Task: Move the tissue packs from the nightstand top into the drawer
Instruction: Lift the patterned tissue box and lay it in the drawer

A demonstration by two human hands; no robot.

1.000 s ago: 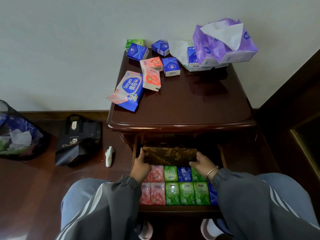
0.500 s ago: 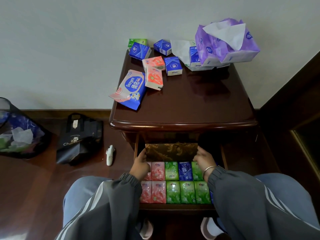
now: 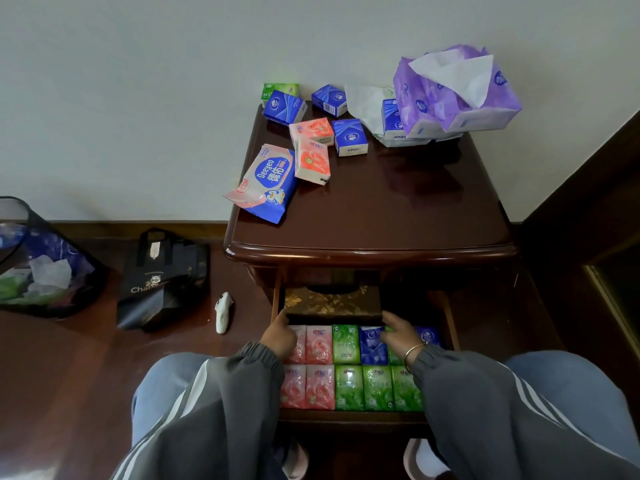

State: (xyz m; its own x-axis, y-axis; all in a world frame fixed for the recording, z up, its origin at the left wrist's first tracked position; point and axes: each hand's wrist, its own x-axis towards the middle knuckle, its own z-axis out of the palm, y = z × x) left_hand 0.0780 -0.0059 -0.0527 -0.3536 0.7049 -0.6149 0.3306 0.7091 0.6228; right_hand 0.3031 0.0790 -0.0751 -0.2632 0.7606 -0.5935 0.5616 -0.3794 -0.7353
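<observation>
Small tissue packs lie on the nightstand top (image 3: 398,202): blue ones (image 3: 349,136), pink ones (image 3: 311,162) and a green one (image 3: 278,90) at the back left. The open drawer (image 3: 349,417) below holds rows of pink (image 3: 318,386), green (image 3: 377,388) and blue packs (image 3: 372,344). Behind those rows sits a dark gold-patterned tissue box (image 3: 332,303). My left hand (image 3: 278,332) holds its front left corner, and my right hand (image 3: 398,336) holds its front right corner. My sleeves cover some of the packs.
A blue wet-wipes pack (image 3: 266,183) hangs over the top's left edge. A big purple tissue bag (image 3: 457,98) stands at the back right. On the floor to the left are a black bag (image 3: 162,278), a waste bin (image 3: 41,268) and a small white object (image 3: 223,311). Dark furniture (image 3: 588,202) stands at the right.
The patterned box has slid further back into the drawer between my hands. My hands now sit at its front corners rather than along its sides.
</observation>
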